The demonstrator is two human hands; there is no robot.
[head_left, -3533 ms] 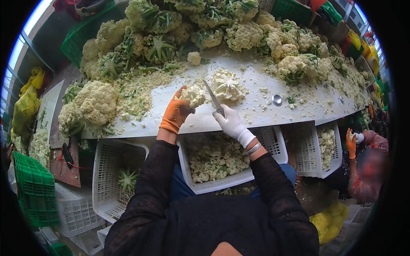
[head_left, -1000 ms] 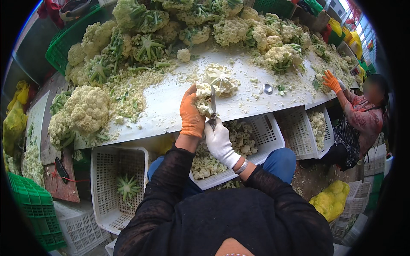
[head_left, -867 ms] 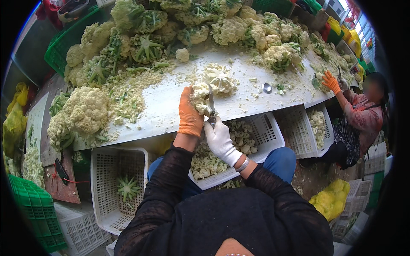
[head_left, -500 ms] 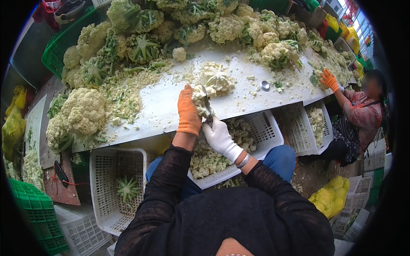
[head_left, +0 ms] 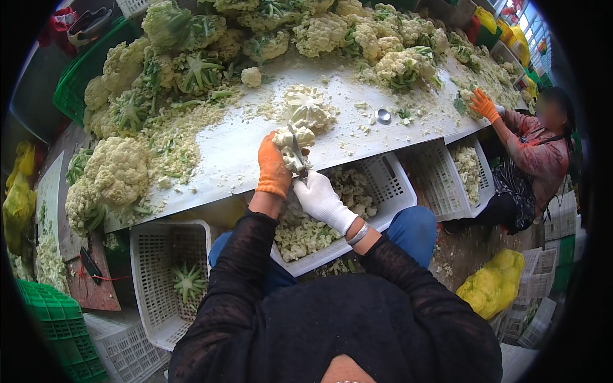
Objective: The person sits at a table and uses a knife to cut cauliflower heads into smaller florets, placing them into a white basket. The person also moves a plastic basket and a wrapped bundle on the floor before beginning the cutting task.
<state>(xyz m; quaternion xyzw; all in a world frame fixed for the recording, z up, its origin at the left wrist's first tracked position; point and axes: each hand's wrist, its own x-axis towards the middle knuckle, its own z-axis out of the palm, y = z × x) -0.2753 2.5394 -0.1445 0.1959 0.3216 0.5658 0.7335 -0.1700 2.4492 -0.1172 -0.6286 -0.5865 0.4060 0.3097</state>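
Note:
My left hand (head_left: 273,167), in an orange glove, is closed round a cauliflower piece (head_left: 292,137) above the near edge of the white table. In a white glove, my right hand (head_left: 321,201) grips a knife (head_left: 295,145), its blade lying against that piece. Just beyond, a cut cauliflower head (head_left: 309,108) rests on the table with its pale stem side up. Under my hands stands a white crate (head_left: 399,185) holding many cut florets (head_left: 300,239).
Whole cauliflowers (head_left: 118,169) are heaped along the table (head_left: 230,150). At lower left, a white crate (head_left: 143,281) holds a leafy stem (head_left: 189,283). A small round metal lid (head_left: 383,116) lies on the table. A co-worker (head_left: 536,153) sits at right, near a yellow sack (head_left: 495,284).
The view has shifted slightly, so the scene sits a little further left. My hands still hold the cauliflower piece and knife, and the piece appears turned, showing more florets around the blade.

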